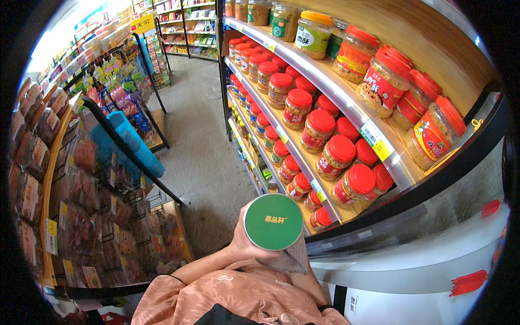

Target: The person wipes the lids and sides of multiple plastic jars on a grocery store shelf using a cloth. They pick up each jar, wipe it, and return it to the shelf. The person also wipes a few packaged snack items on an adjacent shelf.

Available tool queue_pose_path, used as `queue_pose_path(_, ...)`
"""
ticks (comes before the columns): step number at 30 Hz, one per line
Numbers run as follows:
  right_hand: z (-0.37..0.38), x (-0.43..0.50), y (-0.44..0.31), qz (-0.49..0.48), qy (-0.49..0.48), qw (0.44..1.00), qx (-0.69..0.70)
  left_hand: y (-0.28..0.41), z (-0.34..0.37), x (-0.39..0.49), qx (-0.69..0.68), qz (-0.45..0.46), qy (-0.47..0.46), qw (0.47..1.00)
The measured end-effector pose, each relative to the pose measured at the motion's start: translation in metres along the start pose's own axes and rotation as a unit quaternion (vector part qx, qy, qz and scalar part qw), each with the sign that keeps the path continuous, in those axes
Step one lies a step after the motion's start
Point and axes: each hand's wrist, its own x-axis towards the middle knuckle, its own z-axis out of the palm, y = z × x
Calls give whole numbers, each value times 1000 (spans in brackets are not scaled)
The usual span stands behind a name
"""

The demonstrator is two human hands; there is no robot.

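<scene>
My left hand (pixel 242 243) grips the side of a round container with a green lid (pixel 274 222), held up in front of my chest. The lid faces the camera and has gold writing on it. A grey mesh-patterned cloth (pixel 293 256) hangs just below and to the right of the container. My right forearm reaches up behind this cloth, while the container and cloth hide my right hand. To the right, jars with red lids (pixel 340 149) stand in rows on the shelves.
A wooden shelf with a clear price rail (pixel 365 126) curves along the right, holding more jars. Racks of packaged snacks (pixel 122 227) stand on the left, with a blue plastic object (pixel 136 142) by a black rail. Grey floor (pixel 199 122) runs between them.
</scene>
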Motion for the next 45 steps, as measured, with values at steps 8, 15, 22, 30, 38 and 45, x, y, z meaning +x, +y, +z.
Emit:
queue_pose_path(8, 16, -4, 1, -12, 26, 996, -85, -35, -5, 44, 131, 163, 58, 976)
queue_pose_path(15, 34, 35, -3, 23, 58, 987, -149, -71, -46, 110, 50, 153, 75, 984)
queue_pose_path(22, 92, 70, -23, -12, 165, 939, -303, -18, -169, 303, 24, 126, 169, 977)
queue_pose_path(30, 77, 146, -8, -224, 62, 809, -539, 48, -255, 529, -58, 201, 175, 962)
queue_pose_path(38, 138, 180, -18, -123, 188, 931, -288, 37, -239, 665, -23, 170, 87, 981)
queue_pose_path(45, 153, 193, -14, -269, 184, 853, -406, -10, -237, 706, -86, 94, 6, 992)
